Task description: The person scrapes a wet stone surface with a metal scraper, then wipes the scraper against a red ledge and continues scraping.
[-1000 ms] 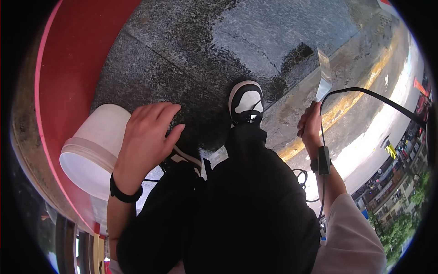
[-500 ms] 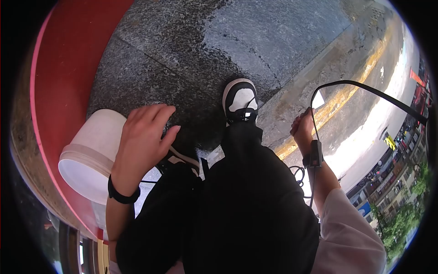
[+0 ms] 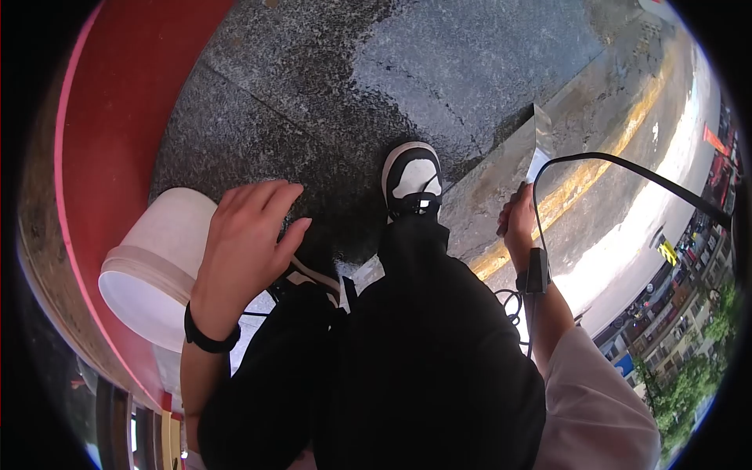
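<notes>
My left hand (image 3: 249, 239) hangs palm down beside a white plastic bucket (image 3: 160, 235). Nothing shows in it, and the thumb stands apart from the bent fingers. The wrist, with a black band (image 3: 210, 335), overlaps the bucket's rim. Out to the right, my right hand (image 3: 517, 219) is closed around a tool with a flat, shiny metal blade (image 3: 540, 133). That blade points away from me, over the pavement's edge; its handle is hidden in the fingers. A black cable (image 3: 627, 166) runs to a small black device (image 3: 536, 272) on the right wrist.
Wet dark stone paving (image 3: 313, 94) lies ahead, with a red curved surface (image 3: 133, 102) at left. My black-and-white shoe (image 3: 415, 176) stands in the middle. A road with a yellow line (image 3: 615, 153) passes on the right, with buildings and trees (image 3: 689, 384) beyond.
My right hand has turned slightly, and more of the metal blade now shows beyond the fingers. The left hand and bucket stay nearly in place.
</notes>
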A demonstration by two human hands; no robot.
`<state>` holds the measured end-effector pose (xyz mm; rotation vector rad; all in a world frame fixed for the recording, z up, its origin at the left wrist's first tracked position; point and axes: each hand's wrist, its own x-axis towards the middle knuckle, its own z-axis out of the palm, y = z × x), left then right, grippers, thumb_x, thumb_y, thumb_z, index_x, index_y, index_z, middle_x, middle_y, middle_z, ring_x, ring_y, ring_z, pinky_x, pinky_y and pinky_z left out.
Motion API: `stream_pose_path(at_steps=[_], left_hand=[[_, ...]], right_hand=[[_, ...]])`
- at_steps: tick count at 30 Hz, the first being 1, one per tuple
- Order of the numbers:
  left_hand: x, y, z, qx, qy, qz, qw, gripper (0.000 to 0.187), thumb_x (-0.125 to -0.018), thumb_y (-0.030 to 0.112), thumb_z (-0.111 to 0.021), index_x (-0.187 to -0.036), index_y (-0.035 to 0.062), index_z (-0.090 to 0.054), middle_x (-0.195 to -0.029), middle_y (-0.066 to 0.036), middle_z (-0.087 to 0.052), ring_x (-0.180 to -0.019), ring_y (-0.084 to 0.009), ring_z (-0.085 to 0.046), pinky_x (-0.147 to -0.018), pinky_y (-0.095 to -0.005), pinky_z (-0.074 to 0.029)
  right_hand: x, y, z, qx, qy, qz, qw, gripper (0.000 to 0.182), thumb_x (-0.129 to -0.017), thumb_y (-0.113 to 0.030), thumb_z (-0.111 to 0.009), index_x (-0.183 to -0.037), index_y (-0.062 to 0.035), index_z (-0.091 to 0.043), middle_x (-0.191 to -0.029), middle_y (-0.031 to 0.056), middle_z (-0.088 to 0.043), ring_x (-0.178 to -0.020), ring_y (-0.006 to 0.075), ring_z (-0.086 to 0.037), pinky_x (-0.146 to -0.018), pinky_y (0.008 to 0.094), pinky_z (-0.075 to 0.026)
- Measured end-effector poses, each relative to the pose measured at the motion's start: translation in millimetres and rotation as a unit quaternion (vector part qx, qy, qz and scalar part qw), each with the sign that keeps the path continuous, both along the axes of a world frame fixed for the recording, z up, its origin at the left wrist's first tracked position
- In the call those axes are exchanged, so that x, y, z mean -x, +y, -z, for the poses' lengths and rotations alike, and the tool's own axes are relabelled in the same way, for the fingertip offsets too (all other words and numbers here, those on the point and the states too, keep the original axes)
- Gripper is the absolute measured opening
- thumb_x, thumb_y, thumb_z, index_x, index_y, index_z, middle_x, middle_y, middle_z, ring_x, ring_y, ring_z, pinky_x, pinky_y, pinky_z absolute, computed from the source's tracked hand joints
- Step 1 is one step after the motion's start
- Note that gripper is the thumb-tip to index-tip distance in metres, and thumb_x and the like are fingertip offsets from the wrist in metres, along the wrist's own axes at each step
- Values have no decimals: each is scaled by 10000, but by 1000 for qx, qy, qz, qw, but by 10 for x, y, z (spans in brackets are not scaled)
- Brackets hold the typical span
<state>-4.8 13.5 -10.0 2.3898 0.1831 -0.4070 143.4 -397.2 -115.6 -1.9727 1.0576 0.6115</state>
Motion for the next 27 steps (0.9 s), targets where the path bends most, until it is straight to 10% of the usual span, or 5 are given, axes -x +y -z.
stream_pose_path(at_steps=[5,14,27], left_hand=[[-3,-39,43,-7,-5,12,1000,311,-799,144,-690,-1069,13,-609,-1035,-136,-637,-971,-297,-608,-881,-403,-456],[-5,-31,20,5,-9,5,1000,311,-781,110,-694,-1060,3,-609,-1063,-148,-643,-979,-324,-604,-870,-411,-458],[34,-41,29,14,10,4,1000,314,-789,127,-698,-1067,12,-610,-1061,-144,-639,-982,-323,-597,-874,-409,-459]], right_hand=[[20,-166,148,-28,34,272,961,554,-875,-708,-414,-699,-183,-418,-510,-46,-349,-415,99,-388,-330,232,-262],[-63,592,114,-78,-8,-155,985,556,-964,-579,-374,-659,-116,-420,-514,10,-444,-357,109,-416,-297,269,-272],[-284,833,98,-33,-51,-201,978,588,-978,-525,-389,-622,-62,-453,-474,22,-427,-363,121,-428,-351,289,-343]])
